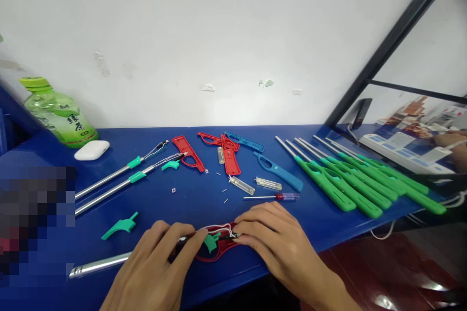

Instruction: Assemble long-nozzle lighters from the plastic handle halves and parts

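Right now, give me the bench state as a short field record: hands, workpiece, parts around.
left hand: fingertips pressing on the red lighter shell, over its metal tube
right hand: fingertips on the shell's other end, by the white wires
in shell: green trigger
loose: green trigger piece, small screwdriver
right side: row of finished green lighters
back: red shell halves, blue lighter
far left: green bottle, white case
surface: blue table

Five finished green lighters [350,180], one blue lighter [279,171], one bottle [58,112], one screwdriver [272,197].
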